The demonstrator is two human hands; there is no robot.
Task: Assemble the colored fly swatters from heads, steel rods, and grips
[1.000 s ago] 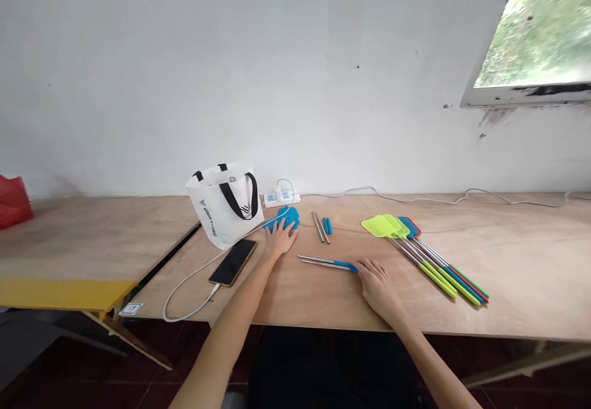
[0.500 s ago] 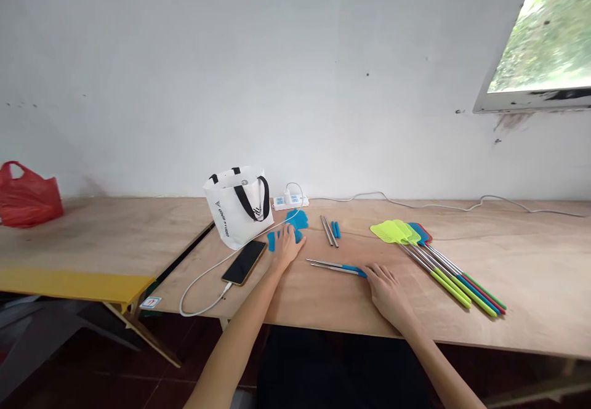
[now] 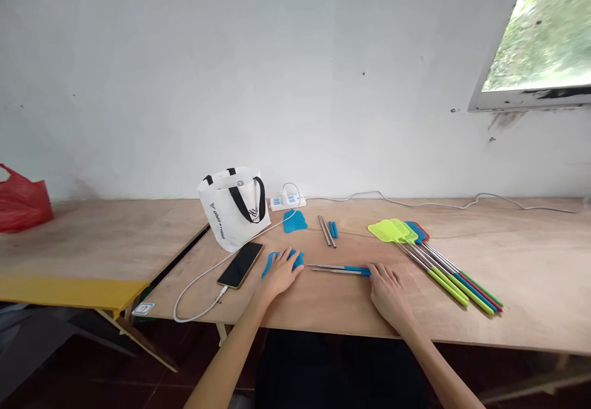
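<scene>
Blue plastic swatter head [image 3: 270,263] now lies under the flat, spread left hand [image 3: 280,271] on the tabletop [image 3: 323,304]. It has slid nearer from beside the power strip [image 3: 287,199], where another blue head [image 3: 294,220] stays at the hand's twelve o'clock. It sits at nine o'clock of the steel rod [image 3: 332,268], near its tip but apart. The right hand [image 3: 390,289], fingers loose, touches the rod's blue grip.

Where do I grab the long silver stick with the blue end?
By the blue sleeve at its right end, coming down from above. The stick lies flat on the table, running left to right, so only its top and sides are free. The blue end lies just beside the right hand.
</scene>
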